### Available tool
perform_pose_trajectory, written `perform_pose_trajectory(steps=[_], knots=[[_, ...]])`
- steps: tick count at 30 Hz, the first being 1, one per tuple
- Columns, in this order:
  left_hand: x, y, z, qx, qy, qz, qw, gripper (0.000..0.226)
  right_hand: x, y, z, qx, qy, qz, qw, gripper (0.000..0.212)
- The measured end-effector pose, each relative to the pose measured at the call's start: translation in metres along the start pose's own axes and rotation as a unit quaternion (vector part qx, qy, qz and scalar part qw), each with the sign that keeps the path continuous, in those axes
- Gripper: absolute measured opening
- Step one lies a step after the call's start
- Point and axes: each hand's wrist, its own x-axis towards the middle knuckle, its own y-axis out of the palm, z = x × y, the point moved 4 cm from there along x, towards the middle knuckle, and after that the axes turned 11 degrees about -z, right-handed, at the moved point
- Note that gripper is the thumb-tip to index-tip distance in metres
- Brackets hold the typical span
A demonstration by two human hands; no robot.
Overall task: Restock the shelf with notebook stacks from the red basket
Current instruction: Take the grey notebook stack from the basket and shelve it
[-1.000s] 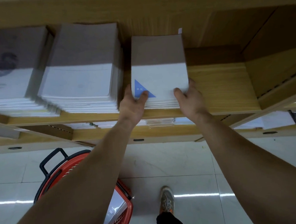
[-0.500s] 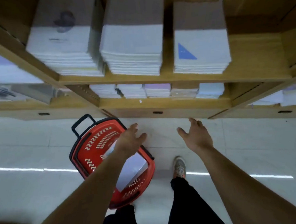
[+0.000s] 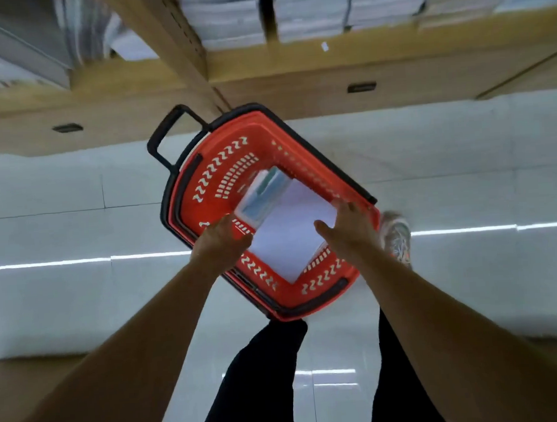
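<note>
The red basket with a black rim and handle stands on the floor below me. Inside lies a white notebook stack, and a second stack with a teal-marked cover leans beside it. My left hand hovers over the basket's left side at the white stack's edge, fingers apart. My right hand reaches the stack's right corner, fingers spread; whether it touches the stack is unclear. The wooden shelf runs along the top, with white notebook stacks on it.
Pale glossy floor tiles surround the basket. My black-trousered legs stand just behind it, and a shoe is at its right side. A wooden upright divides the shelf. More stacks lie at the upper left.
Both hands let go of the stack placed on the shelf and dropped down to the basket. The view tilted downward from the shelf to the floor.
</note>
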Motion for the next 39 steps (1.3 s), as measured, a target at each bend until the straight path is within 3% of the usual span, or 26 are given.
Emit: perform_pose_trajectory(steps=[3, 12, 18, 20, 24, 27, 30, 32, 35, 39], knots=[[0.037, 0.041, 0.022, 0.044, 0.030, 0.023, 0.998, 0.059, 0.016, 0.064, -0.020, 0.024, 0.051, -0.004, 0.998, 0.072], [0.136, 0.158, 0.040, 0.010, 0.036, 0.025, 0.999, 0.086, 0.063, 0.208, -0.087, 0.095, 0.189, -0.079, 0.974, 0.098], [0.156, 0.202, 0.041, -0.052, 0.039, 0.030, 0.997, 0.071, 0.065, 0.254, -0.091, 0.170, 0.212, -0.140, 0.952, 0.107], [0.156, 0.210, 0.040, -0.051, 0.059, 0.014, 0.997, 0.073, 0.063, 0.260, -0.093, 0.191, 0.238, -0.163, 0.938, 0.107], [0.156, 0.217, 0.038, -0.047, 0.078, -0.020, 0.996, 0.078, 0.062, 0.276, -0.095, 0.315, 0.330, -0.177, 0.872, 0.101], [0.154, 0.214, 0.033, -0.014, 0.103, -0.052, 0.993, 0.077, 0.061, 0.285, -0.095, 0.337, 0.319, -0.180, 0.867, 0.098], [0.158, 0.215, 0.037, -0.040, 0.086, -0.027, 0.995, 0.064, 0.059, 0.282, -0.096, 0.316, 0.324, -0.179, 0.874, 0.105], [0.162, 0.213, 0.040, -0.080, 0.057, -0.015, 0.995, 0.051, 0.057, 0.277, -0.093, 0.330, 0.288, -0.193, 0.878, 0.108], [0.169, 0.200, 0.053, -0.131, 0.015, -0.060, 0.989, 0.032, 0.061, 0.270, -0.078, 0.325, 0.199, -0.198, 0.903, 0.110], [0.181, 0.188, 0.066, -0.152, 0.001, -0.105, 0.983, 0.045, 0.083, 0.266, -0.063, 0.326, 0.140, -0.198, 0.914, 0.114]])
